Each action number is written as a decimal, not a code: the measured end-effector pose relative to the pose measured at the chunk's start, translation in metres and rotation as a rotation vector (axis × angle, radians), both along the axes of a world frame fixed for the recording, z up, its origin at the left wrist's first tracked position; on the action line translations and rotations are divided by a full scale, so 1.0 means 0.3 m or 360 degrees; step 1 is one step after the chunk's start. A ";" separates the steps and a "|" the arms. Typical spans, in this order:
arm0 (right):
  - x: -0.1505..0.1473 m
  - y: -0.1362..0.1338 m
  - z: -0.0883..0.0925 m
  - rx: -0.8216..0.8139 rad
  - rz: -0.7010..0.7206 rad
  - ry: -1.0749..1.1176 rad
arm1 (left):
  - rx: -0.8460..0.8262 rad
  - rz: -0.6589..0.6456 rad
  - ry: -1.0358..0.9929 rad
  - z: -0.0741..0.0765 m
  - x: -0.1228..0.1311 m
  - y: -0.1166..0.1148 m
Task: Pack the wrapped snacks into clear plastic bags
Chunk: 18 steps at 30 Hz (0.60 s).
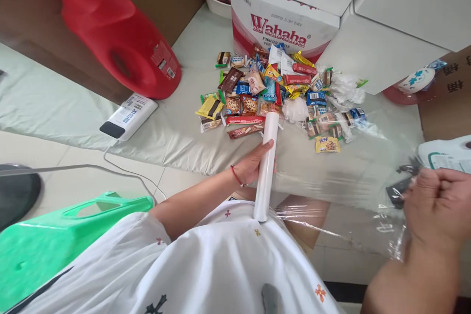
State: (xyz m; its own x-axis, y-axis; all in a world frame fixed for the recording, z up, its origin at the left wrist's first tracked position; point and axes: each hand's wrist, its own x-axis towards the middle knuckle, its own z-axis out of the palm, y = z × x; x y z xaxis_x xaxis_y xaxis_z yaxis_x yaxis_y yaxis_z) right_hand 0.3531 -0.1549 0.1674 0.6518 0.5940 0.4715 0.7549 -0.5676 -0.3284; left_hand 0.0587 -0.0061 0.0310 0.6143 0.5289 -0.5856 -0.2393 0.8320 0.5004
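Observation:
My left hand [253,163] is wrapped round a white roll of cling film [266,171], which stands slanted over my lap. From the roll a wide sheet of clear film [342,206] stretches right to my right hand [436,206], whose fingers are closed on its gathered end. Beyond the roll, on the pale green cloth, lies a heap of wrapped snacks [250,103] in many colours. The top of the roll reaches the near edge of that heap. A yellow snack packet [327,144] lies at its near right, seen close to the film.
A white and red Wahaba-style carton [283,24] stands behind the snacks. To the left are a red jug [128,39], a white device [128,117] with a cable, and a green plastic stool [73,235]. A white bottle [447,152] lies near my right hand.

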 end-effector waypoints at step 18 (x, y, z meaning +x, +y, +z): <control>0.217 0.039 -0.559 -0.0559 0.0028 0.0335 | 0.2388 -0.0271 0.1701 -0.007 -0.017 -0.006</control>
